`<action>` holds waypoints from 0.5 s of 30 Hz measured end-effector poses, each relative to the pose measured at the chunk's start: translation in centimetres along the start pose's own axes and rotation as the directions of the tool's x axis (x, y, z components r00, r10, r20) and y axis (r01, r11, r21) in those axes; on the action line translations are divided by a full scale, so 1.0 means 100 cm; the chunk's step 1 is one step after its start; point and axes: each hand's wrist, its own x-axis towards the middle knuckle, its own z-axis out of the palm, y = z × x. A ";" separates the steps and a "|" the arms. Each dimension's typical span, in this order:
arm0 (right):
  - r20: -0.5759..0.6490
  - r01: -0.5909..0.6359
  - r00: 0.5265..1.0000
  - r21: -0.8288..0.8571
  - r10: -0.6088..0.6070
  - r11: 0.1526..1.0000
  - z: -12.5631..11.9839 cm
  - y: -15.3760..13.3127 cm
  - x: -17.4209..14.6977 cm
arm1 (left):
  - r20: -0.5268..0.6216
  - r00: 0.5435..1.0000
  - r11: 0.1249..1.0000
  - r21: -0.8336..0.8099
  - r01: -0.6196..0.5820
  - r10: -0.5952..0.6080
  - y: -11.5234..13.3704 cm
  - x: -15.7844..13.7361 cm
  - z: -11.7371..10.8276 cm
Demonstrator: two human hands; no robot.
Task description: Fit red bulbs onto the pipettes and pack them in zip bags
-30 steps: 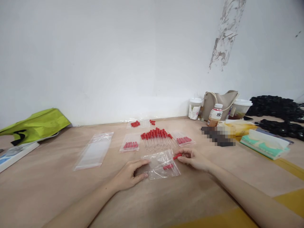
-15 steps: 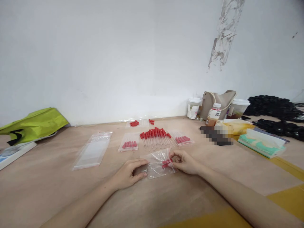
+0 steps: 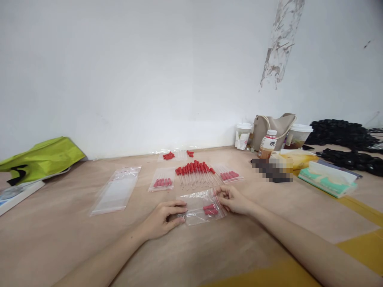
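Note:
A clear zip-lock bag [image 3: 196, 199] lies flat in front of me, with a few droppers inside, their red rubber bulbs [image 3: 210, 209] toward its right end. My left hand [image 3: 167, 217] holds the left end, fingers on its upper part and thumb on the lower edge. At the red-lined opening on the right, my right hand [image 3: 233, 200] pinches the bag's upper corner. Just beyond spreads a fan of red-bulbed glass droppers [image 3: 196, 169]. Filled bags of droppers lie left [image 3: 162, 182] and right [image 3: 229, 174] of it.
Flat clear bags [image 3: 116, 191] are stacked to the left. Loose red bulbs [image 3: 168, 155] sit by the wall. At right are a bottle [image 3: 267, 143], lidded cups [image 3: 243, 135], a grey bag [image 3: 263, 123] and a tissue pack [image 3: 327, 179]. A green bag [image 3: 44, 159] is far left.
My right fingers have moved off the red bulbs to the bag's upper right corner. The droppers now lie fully inside, and the bag looks flatter. My left hand stays in place.

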 end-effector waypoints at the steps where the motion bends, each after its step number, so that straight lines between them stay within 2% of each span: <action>1: -0.043 -0.019 0.999 -0.021 0.018 1.000 -0.004 -0.001 0.002 | 0.004 1.000 1.000 0.002 -0.007 0.007 0.001 0.000 0.000; 4: -0.257 -0.053 0.966 -0.268 -0.018 0.962 -0.020 -0.004 0.018 | 0.010 1.000 1.000 0.011 -0.026 0.026 0.002 0.000 -0.001; 6: -0.352 -0.129 0.935 -0.474 -0.054 0.871 -0.031 -0.006 0.034 | 0.003 0.999 0.999 0.020 -0.035 0.035 0.002 0.000 -0.001; 7: -0.375 -0.167 0.926 -0.513 -0.045 0.842 -0.036 -0.007 0.044 | 0.000 0.999 0.999 0.026 -0.040 0.041 0.001 0.000 -0.001; 10: -0.410 -0.260 0.912 -0.539 0.020 0.801 -0.043 -0.008 0.073 | 0.000 0.998 0.997 0.043 -0.058 0.058 0.001 0.000 -0.001; 15: -0.435 -0.402 0.885 -0.530 0.167 0.747 -0.034 -0.007 0.105 | 0.000 0.997 0.996 0.048 -0.071 0.071 0.002 -0.001 -0.001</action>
